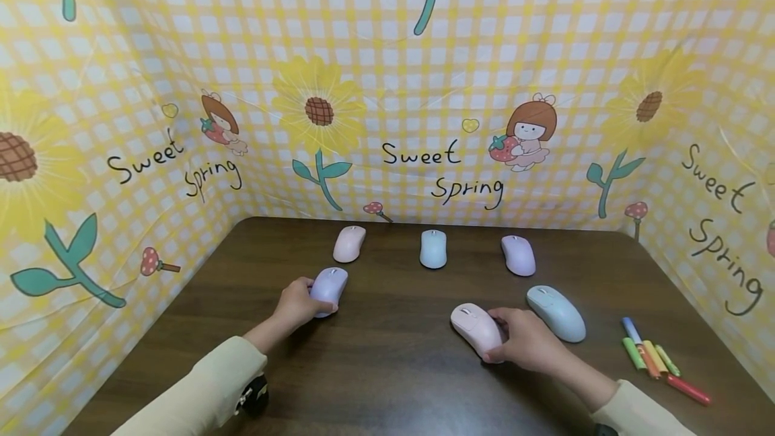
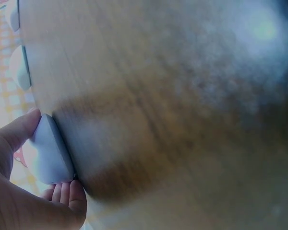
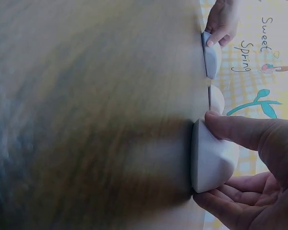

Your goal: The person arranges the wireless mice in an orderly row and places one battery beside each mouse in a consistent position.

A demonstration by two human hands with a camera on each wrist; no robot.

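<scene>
Head camera: the left hand (image 1: 297, 305) clamps its fingers on a lavender mouse (image 1: 331, 286). The right hand (image 1: 531, 342) pinches a pink mouse (image 1: 475, 328) near a blue mouse (image 1: 557, 313)

Backdrop (image 1: 375, 39), upper frame: yellow-and-white check. Table (image 1: 387, 369), lower frame: dark brown, wood-grained. Lower centre, left: lilac mouse (image 1: 329, 288); right: pale pink mouse (image 1: 475, 332). Pens (image 1: 648, 362), lower right: blue, green, yellow, orange, red.

Mouse (image 3: 213, 158) in right hand (image 3: 283, 153), table (image 3: 96, 96) apparently wooden
</scene>
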